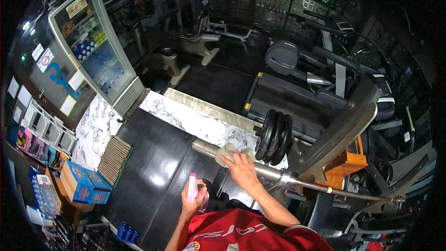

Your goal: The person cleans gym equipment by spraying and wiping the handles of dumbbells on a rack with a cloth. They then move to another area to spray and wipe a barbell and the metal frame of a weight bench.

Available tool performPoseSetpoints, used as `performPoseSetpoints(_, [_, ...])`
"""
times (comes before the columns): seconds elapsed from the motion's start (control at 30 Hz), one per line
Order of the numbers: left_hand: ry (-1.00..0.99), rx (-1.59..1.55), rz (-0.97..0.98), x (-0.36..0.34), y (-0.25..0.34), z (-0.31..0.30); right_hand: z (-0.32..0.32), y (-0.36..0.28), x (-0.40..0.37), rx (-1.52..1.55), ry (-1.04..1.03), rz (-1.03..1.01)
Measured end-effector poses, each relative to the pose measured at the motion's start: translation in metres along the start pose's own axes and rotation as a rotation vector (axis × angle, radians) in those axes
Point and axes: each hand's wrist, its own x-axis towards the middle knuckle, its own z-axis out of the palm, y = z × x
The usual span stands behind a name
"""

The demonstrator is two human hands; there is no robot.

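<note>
Looking down over my red shirt (246, 232), which fills the bottom edge and hides everything below my chest, I see both bare hands at work. My left hand (189, 203) is low and close to my body, its grip closed round an upright pink spray bottle (192, 188). The fingers cover the lower half, and I cannot tell which way the nozzle faces.

My right hand (241, 167) reaches forward, palm down on a pale cloth (227, 151) draped over a steel barbell (206, 148). I cannot tell whether this grip curls round the bar or only presses on it.

The barbell runs from lower right to upper left. Its thick end points up and left and stops just past the cloth. Its thin shaft passes right, under an angled grey frame (344, 128) that hides part of it.

Black weight plates (275, 137) stand on edge just beyond my right hand. Whether they sit on the bar or on a peg of the frame is unclear.

Left of the bar, a glossy black floor (153, 167) lies open. The right side is crowded by the frame.

Farther off, a marbled strip (195, 118) crosses the view. A glass-door fridge (93, 51) stands far left and a treadmill (283, 97) beyond the plates. The corners fall into darkness.
</note>
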Motion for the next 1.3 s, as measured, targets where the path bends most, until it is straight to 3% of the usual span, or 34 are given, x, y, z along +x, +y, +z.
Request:
performPoseSetpoints(0.2, [-0.056, -0.014, 0.03, 0.006, -0.003, 0.0, -0.047, 0.049, -0.071, -0.106, 0.017, 0.043])
performPoseSetpoints(0.37, [-0.049, -0.039, -0.004, 0.004, 0.01, -0.007, -0.03, 0.031, -0.043, 0.089, 0.103, 0.29])
performPoseSetpoints(0.53, [0.048, -0.02, -0.022, -0.01, 0.02, -0.016, 0.031, -0.03, 0.047, 0.082, 0.148, -0.013])
performPoseSetpoints(0.63, [0.146, 0.077, 0.048, -0.018, 0.018, -0.024, 0.056, -0.054, 0.093, 0.139, 0.126, -0.091])
performPoseSetpoints(0.77, [0.218, -0.066, -0.041, -0.027, 0.04, -0.017, 0.057, -0.058, 0.106, 0.209, 0.01, -0.044])
performPoseSetpoints(0.83, [0.219, 0.012, 0.003, -0.027, 0.03, -0.018, 0.055, -0.046, 0.091, 0.119, 0.047, -0.169])
performPoseSetpoints(1.03, [0.129, 0.07, 0.038, -0.024, 0.029, -0.01, 0.013, -0.006, 0.015, -0.034, -0.017, -0.139])
performPoseSetpoints(1.1, [0.097, 0.119, 0.061, -0.022, 0.028, -0.007, -0.006, 0.008, -0.016, -0.088, -0.026, -0.088])
performPoseSetpoints(1.2, [0.028, -0.019, -0.098, -0.02, 0.036, -0.003, -0.032, 0.029, -0.065, -0.139, -0.028, 0.084])
performPoseSetpoints(1.3, [0.012, 0.115, 0.021, -0.015, 0.01, -0.01, -0.037, 0.047, -0.107, -0.145, 0.076, 0.185])
